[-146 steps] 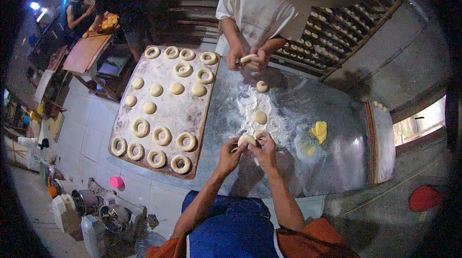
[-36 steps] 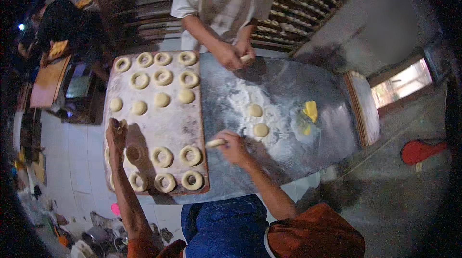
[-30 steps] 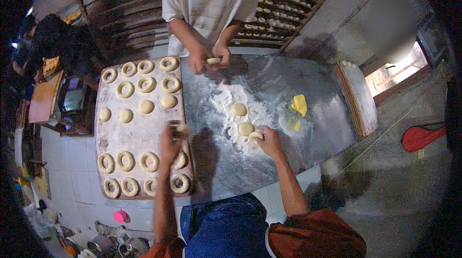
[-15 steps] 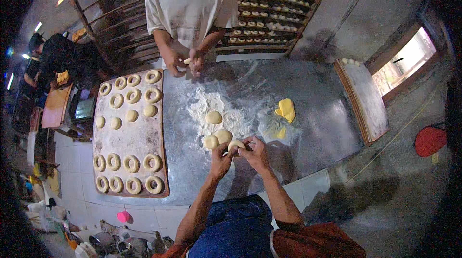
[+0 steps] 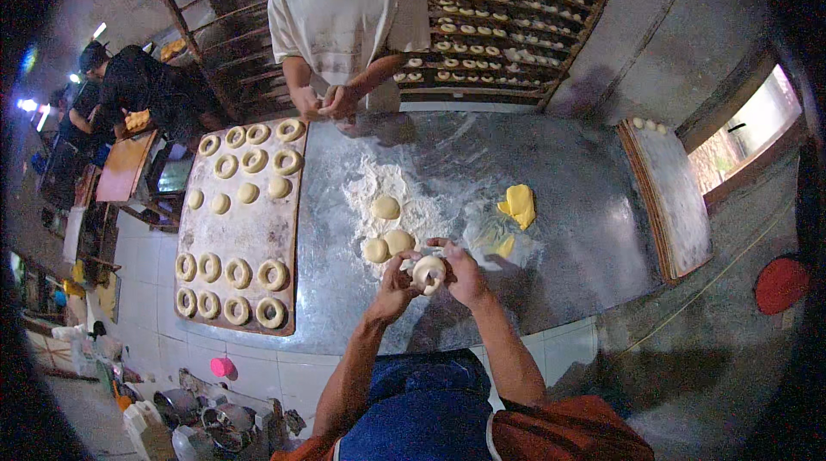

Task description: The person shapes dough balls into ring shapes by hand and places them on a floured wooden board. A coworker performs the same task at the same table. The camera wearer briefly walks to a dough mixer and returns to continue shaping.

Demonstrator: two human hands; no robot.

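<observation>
My left hand [image 5: 397, 284] and my right hand [image 5: 462, 273] together hold a pale ring of dough [image 5: 428, 272] just above the near part of the metal table [image 5: 559, 203]. Three round dough balls [image 5: 386, 206] lie in a patch of flour right beyond my hands. A floured wooden board [image 5: 245, 229] to the left carries several dough rings and a few plain balls. Across the table a person in a white shirt [image 5: 340, 22] works a piece of dough between both hands.
A yellow lump [image 5: 520, 203] lies on the table right of the flour. A second wooden board [image 5: 667, 194] rests at the table's right end. Racks of dough rings [image 5: 499, 22] stand behind. Other people [image 5: 142, 87] work at the far left. Pots and bottles [image 5: 198, 414] sit on the floor.
My left hand left the board, where it had set down a ring, and came back to the flour. Both hands now hold a new dough ring.
</observation>
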